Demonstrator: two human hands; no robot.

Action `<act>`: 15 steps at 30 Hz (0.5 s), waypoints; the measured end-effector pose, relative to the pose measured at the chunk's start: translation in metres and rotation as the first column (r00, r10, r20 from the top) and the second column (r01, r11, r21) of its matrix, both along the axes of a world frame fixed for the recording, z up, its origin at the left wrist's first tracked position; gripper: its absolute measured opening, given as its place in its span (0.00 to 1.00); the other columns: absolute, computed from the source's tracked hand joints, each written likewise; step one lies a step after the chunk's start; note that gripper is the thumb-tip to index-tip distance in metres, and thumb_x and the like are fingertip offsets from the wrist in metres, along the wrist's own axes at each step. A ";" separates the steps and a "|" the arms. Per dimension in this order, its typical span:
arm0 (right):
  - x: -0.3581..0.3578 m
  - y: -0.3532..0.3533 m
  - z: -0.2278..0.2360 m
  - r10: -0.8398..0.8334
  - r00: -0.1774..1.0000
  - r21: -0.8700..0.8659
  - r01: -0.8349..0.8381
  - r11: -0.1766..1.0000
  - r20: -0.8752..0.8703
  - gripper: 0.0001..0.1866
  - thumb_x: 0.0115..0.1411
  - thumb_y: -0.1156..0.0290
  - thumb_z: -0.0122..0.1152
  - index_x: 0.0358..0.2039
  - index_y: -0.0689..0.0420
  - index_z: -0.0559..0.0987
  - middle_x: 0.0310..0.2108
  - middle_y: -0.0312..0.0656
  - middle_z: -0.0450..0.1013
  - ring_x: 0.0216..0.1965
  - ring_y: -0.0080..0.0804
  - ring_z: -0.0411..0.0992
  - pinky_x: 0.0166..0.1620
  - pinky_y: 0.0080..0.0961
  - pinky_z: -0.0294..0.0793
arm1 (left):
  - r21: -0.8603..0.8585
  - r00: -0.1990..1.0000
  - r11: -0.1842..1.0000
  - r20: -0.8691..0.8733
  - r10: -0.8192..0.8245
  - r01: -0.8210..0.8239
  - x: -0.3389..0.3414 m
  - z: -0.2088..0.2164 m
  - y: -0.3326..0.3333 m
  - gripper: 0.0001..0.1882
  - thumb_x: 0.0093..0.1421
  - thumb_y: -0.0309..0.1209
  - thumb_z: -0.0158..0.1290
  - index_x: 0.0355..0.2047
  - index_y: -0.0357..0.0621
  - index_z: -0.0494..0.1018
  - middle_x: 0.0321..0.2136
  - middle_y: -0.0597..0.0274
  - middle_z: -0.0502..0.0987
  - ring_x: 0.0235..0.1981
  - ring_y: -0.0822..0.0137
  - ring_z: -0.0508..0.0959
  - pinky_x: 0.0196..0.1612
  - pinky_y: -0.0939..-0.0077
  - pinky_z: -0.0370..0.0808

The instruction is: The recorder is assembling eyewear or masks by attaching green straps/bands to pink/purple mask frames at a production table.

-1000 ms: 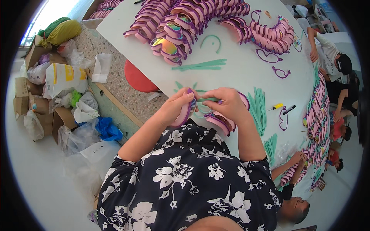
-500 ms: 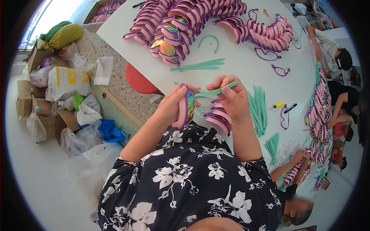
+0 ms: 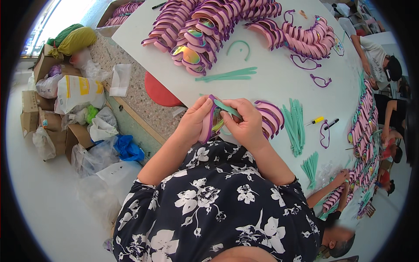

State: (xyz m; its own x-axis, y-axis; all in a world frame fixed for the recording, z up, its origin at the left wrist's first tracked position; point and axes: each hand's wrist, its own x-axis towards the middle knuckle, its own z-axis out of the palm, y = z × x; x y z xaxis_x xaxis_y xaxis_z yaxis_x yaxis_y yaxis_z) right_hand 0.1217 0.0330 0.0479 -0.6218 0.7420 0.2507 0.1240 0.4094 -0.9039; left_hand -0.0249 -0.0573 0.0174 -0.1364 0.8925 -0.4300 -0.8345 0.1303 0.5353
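A white table point(image 3: 270, 87) spreads across the upper middle and right of the frame. Long nested rows of pink-and-purple goggles point(image 3: 205, 28) cover its top edge. A red stool point(image 3: 159, 89) shows beside the table, left of centre, and a bundle of green straps point(image 3: 295, 126) lies right of centre. At the centre, the left hand point(image 3: 192, 122) has its fingers closed on the side of one pair of goggles, the held goggles point(image 3: 207, 124), tilted on edge. The right hand point(image 3: 245, 122) is just beside it, thumb and fingers narrowed in a pinch on a green strap point(image 3: 226, 108), whose far end meets the top of the purple rim; whether it is fastened cannot be told. Right of centre lies a yellow-handled screwdriver point(image 3: 317, 120).
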 end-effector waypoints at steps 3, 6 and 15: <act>0.003 0.005 -0.007 -0.026 1.000 0.200 0.023 0.980 0.009 0.15 0.47 0.80 0.67 0.38 0.58 0.80 0.29 0.41 0.73 0.22 0.29 0.72 0.23 0.22 0.70 | -0.011 0.996 0.999 -0.072 -0.047 0.046 0.001 0.003 0.005 0.14 0.71 0.35 0.42 0.50 0.41 0.69 0.40 0.64 0.75 0.41 0.74 0.76 0.45 0.77 0.75; 0.002 0.011 -0.015 -0.040 0.999 0.387 0.051 0.921 -0.037 0.14 0.45 0.79 0.68 0.36 0.57 0.81 0.26 0.39 0.72 0.20 0.30 0.71 0.21 0.23 0.69 | -0.034 0.988 0.997 -0.134 -0.078 0.074 0.002 0.005 0.008 0.13 0.70 0.34 0.43 0.49 0.41 0.70 0.39 0.65 0.75 0.40 0.76 0.75 0.43 0.79 0.74; 0.004 0.015 -0.015 -0.044 0.999 0.441 0.044 0.896 -0.011 0.12 0.45 0.79 0.68 0.33 0.57 0.81 0.26 0.39 0.72 0.21 0.32 0.71 0.22 0.25 0.70 | -0.107 0.900 0.986 -0.405 -0.162 0.129 0.005 0.009 0.014 0.10 0.69 0.34 0.47 0.42 0.41 0.74 0.32 0.73 0.71 0.35 0.82 0.69 0.38 0.85 0.67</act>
State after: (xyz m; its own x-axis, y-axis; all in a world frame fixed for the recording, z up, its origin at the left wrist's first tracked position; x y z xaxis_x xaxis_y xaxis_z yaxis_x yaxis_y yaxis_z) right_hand 0.1261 0.0481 0.0333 -0.5910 0.5818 0.5588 0.1507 0.7601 -0.6321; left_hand -0.0202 -0.0431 0.0267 -0.1862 0.8830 -0.4308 -0.5115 0.2873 0.8098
